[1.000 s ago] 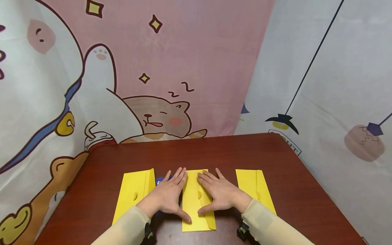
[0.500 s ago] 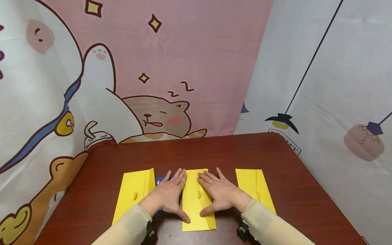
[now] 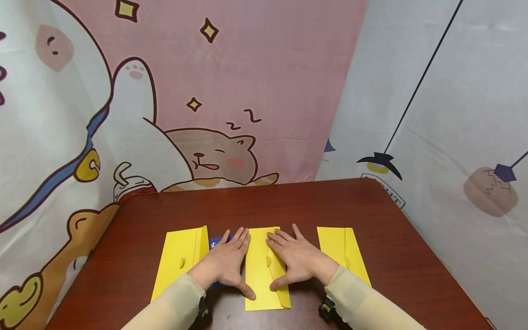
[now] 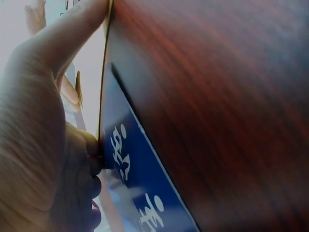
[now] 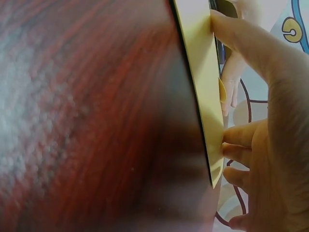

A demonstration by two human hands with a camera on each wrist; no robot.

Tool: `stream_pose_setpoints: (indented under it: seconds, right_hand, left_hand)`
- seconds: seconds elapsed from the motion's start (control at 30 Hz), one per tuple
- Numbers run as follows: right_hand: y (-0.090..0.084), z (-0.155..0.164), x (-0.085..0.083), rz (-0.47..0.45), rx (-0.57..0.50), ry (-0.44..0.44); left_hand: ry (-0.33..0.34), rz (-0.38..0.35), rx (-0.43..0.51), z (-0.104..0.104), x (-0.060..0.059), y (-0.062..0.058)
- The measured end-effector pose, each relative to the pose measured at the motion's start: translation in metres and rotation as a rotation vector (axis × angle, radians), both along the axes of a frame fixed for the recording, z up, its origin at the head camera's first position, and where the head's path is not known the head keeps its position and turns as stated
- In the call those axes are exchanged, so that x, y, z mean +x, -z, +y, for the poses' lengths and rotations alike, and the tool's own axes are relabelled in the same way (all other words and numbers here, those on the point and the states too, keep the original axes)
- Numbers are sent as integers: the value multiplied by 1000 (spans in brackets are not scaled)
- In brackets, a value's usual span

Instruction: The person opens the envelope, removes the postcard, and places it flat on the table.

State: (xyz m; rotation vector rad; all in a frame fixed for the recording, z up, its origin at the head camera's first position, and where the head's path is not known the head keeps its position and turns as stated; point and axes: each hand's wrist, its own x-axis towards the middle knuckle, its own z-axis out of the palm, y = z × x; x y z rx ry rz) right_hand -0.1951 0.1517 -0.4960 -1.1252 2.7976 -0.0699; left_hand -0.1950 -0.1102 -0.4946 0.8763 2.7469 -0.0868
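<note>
Pressing flat in the head view: the left hand (image 3: 224, 266) and right hand (image 3: 298, 262), fingers straight and holding nothing, rest on the middle envelope (image 3: 261, 275) at lower centre, 1 of 3. Even pressure keeps it square. Left wrist view: a blue card (image 4: 140, 183) beside the thumb. Right wrist view: fingers on the envelope's edge. Barely changed from 1 second ago.

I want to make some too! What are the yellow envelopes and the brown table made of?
The middle envelope under both hands looks like thin matte paper: flat, with a crisp folded flap. The two others, left envelope and right envelope, look the same. The table seems glossy wood or wood-look laminate: reddish grain streaks and soft shine.
</note>
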Motion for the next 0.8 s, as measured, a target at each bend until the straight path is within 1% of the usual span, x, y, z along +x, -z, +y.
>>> stream_pose_setpoints:
  seconds: [0.27,0.4,0.6,0.8]
  right_hand:
    - [-4,2,-1,-5,20,-5]
    - [-7,3,-2,21,34,-24]
    - [-10,3,-1,42,22,-25]
    - [-16,3,0,106,19,-22]
  left_hand:
    - [-6,-21,-5,1,0,-2]
    - [-13,-32,6,0,1,-3]
    - [-13,-38,3,0,1,-4]
    - [-10,-41,-4,2,2,-6]
